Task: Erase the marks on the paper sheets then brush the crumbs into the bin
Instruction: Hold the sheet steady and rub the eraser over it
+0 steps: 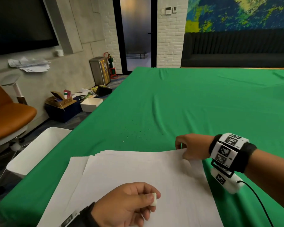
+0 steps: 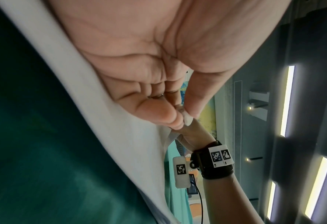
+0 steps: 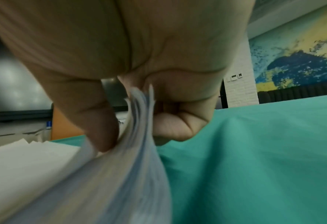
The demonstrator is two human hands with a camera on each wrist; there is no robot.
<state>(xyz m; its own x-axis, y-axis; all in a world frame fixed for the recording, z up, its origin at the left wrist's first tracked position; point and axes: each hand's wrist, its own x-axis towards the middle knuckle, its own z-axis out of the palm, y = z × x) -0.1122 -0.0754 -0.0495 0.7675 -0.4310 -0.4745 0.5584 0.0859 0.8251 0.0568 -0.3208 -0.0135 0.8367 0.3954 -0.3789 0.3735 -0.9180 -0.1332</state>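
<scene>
A stack of white paper sheets lies on the green cloth near me, with one more sheet sticking out at its left. My right hand pinches the far right corner of the stack between thumb and curled fingers, lifting several sheets. My left hand rests on the near part of the paper and pinches a small white eraser between thumb and forefinger; the eraser also shows in the left wrist view. Small eraser crumbs are scattered on the cloth beyond the sheets.
A white bin stands off the table's left edge, below the cloth. An orange chair is further left, with boxes and a steel trash can on the floor by the wall. The green cloth stretches far and right.
</scene>
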